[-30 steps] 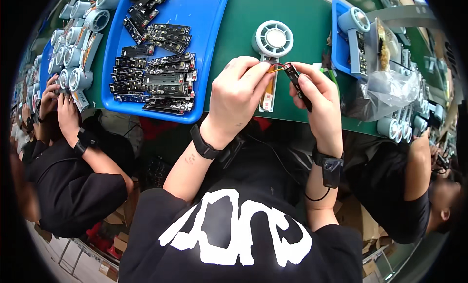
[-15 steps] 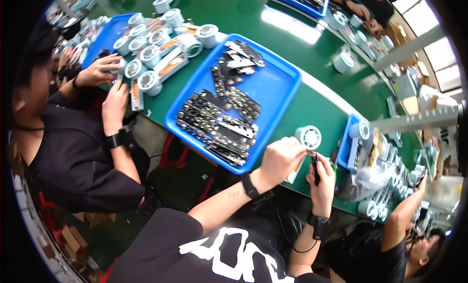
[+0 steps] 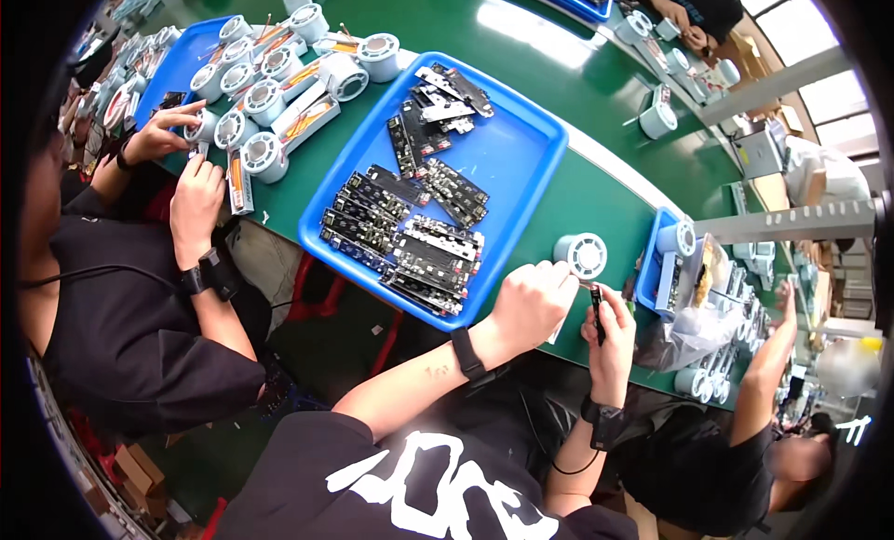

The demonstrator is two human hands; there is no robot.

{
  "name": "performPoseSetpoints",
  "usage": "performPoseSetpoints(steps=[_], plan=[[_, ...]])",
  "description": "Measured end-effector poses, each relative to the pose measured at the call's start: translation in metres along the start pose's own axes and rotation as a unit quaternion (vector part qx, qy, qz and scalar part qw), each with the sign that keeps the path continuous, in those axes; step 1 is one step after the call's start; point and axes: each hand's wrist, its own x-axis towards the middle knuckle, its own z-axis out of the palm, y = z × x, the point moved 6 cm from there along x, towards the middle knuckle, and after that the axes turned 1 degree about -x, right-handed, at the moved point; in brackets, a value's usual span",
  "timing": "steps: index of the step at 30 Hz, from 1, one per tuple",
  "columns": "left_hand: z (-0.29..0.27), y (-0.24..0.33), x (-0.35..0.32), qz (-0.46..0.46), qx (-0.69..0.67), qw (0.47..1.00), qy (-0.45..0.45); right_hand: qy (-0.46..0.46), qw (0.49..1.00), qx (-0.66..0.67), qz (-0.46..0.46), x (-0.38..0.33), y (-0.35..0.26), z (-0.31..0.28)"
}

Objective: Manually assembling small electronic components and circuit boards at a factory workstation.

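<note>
My left hand (image 3: 533, 307) is closed in a pinch beside the round head of a light-blue fan unit (image 3: 586, 255); what its fingertips grip is too small to make out. Upright in my right hand (image 3: 612, 340) is a narrow black circuit board (image 3: 598, 309), held between thumb and fingers. The fingertips of both hands almost meet at the board's upper end. The fan's slotted face points up, and my left hand hides most of its lower body.
Left of my hands lies a blue tray (image 3: 545, 182) with piled circuit boards (image 3: 400, 233). Beyond it, several light-blue fan units (image 3: 264, 156) crowd near a co-worker's hands (image 3: 196, 200). A smaller blue bin (image 3: 645, 284) and a clear plastic bag (image 3: 694, 335) are at right, near another person's arm (image 3: 768, 377).
The whole view has shifted slightly, moving the tray leftward in the picture. My hands keep nearly the same pose, with the board still in the right one. The right-hand person's forearm has moved.
</note>
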Motion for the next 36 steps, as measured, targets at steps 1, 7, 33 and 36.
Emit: performPoseSetpoints(steps=[1, 7, 33, 36], plan=[[-0.002, -0.003, -0.002, -0.018, 0.016, 1.000, 0.005, 0.002, 1.000, -0.008, -0.008, -0.003, -0.001, 0.003], [0.014, 0.030, -0.006, 0.052, 0.078, 0.996, -0.008, 0.049, 0.987, -0.130, -0.082, -0.025, -0.008, -0.012], [0.004, 0.020, -0.021, 0.029, 0.074, 0.988, -0.132, 0.049, 0.981, -0.167, -0.087, -0.025, -0.018, 0.021], [0.008, 0.024, -0.020, 0.008, 0.064, 0.989, -0.130, 0.082, 0.957, -0.239, -0.142, -0.028, -0.022, 0.017]])
